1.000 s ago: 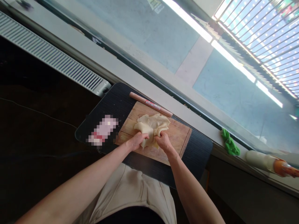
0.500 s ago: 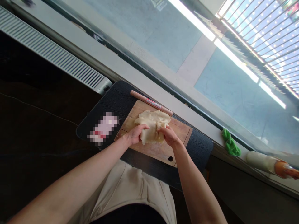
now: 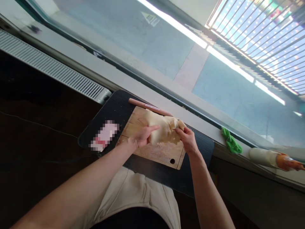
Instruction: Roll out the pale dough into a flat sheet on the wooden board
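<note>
A pale, uneven sheet of dough (image 3: 159, 125) is held up over the wooden cutting board (image 3: 152, 157). My left hand (image 3: 143, 135) grips its left edge, thumb on top and the fingers hidden beneath. At the right edge my right hand (image 3: 187, 137) pinches a folded, bunched part of the dough between thumb and fingers. Behind the board lies a wooden rolling pin (image 3: 140, 104) with a printed label, its right end close to the dough. Crumbs of dough and flour marks show on the board below.
The board rests on a small black table (image 3: 111, 109). A blurred pink-and-white item (image 3: 105, 135) lies at its left. Beyond are the window sill (image 3: 133, 87), a radiator (image 3: 59, 71), a green cloth (image 3: 231, 140) and a white bottle with an orange top (image 3: 264, 157).
The dough has been lifted and shifted right, baring the board's left part. My right hand has moved right with its edge, and the left hand keeps its hold. The view has tilted slightly.
</note>
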The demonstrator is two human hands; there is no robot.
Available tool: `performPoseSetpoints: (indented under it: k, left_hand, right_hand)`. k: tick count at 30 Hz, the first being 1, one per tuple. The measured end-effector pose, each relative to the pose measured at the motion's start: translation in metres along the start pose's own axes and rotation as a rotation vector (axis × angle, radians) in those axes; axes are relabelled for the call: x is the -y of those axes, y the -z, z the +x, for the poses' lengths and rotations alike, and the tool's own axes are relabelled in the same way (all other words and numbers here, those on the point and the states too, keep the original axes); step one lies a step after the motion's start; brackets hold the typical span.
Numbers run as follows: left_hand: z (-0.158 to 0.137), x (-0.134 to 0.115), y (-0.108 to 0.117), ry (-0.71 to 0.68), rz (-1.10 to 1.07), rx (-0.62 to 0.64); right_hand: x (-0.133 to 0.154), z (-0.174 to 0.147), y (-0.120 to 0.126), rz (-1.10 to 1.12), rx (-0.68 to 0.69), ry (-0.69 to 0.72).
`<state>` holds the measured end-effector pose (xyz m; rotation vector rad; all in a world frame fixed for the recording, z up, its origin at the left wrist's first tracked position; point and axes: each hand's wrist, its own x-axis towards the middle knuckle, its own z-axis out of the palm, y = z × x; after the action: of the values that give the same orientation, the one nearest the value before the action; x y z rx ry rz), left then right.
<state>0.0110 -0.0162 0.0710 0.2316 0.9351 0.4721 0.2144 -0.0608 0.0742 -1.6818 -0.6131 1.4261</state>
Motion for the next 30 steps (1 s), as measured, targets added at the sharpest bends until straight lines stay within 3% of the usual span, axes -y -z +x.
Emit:
performPoseSetpoints:
  k: [2, 5, 8, 14, 18, 25, 30]
  left_hand:
    - [-0.001, 0.035, 0.002, 0.062, 0.015, -0.020]
    - [0.011, 0.082, 0.013, 0.087, 0.045, -0.266]
    - [0.028, 0.102, 0.023, 0.052, 0.058, -0.374]
    - [0.022, 0.108, 0.021, -0.053, 0.117, -0.490]
    - [0.005, 0.123, 0.026, 0.020, 0.212, -0.567]
    - [0.008, 0.110, 0.030, -0.020, 0.471, -0.636]
    - [0.012, 0.100, 0.028, -0.047, 0.680, -0.655]
  right_hand:
    - [-0.027, -0.020, 0.019, 0.016, -0.011, -0.056]
    - [-0.076, -0.036, 0.033, -0.024, -0.026, -0.181]
    - [-0.107, -0.035, 0.033, -0.188, -0.094, -0.160]
    - [-0.108, -0.026, 0.039, -0.410, -0.202, -0.013]
    - [-0.110, -0.027, 0.054, -0.491, -0.268, 0.043]
    - [-0.117, -0.016, 0.060, -0.504, -0.273, -0.010]
    - [-0.104, -0.006, 0.061, -0.577, -0.247, -0.077]
